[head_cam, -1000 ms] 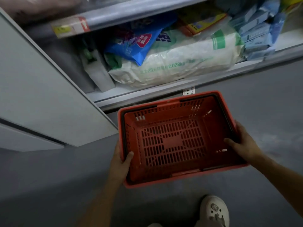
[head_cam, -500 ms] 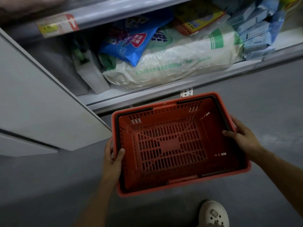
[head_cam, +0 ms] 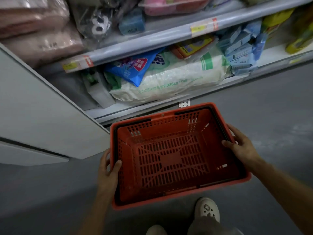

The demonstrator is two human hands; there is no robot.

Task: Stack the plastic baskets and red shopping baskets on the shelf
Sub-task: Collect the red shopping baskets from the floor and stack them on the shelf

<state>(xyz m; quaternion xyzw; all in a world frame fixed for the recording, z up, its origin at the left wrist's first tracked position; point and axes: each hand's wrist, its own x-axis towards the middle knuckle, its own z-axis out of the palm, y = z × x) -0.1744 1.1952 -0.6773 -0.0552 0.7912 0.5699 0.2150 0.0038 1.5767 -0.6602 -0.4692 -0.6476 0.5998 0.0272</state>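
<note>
Red shopping basket [head_cam: 174,160] mid-frame, empty, off floor. Left hand [head_cam: 108,168] and right hand [head_cam: 242,148] wrapped round opposite rims. Shelf [head_cam: 152,106] above crammed; nothing stacked in view yet.

Bottom shelf [head_cam: 128,107] crammed: big white sack [head_cam: 171,83] across the middle, blue bag [head_cam: 133,68] on top, blue packets [head_cam: 240,53] at right. Narrow gap at the shelf's left end, partly filled by a white carton [head_cam: 100,92]. Upper shelf [head_cam: 152,43] packed as well, with pink bundles [head_cam: 39,31]. Grey panel [head_cam: 37,116] closing off the left. Open grey floor [head_cam: 271,116] right of the basket [head_cam: 172,160] and in front of the shelves. Both hands taken up, left hand [head_cam: 110,168] and right hand [head_cam: 242,146] gripping the basket's short sides.
</note>
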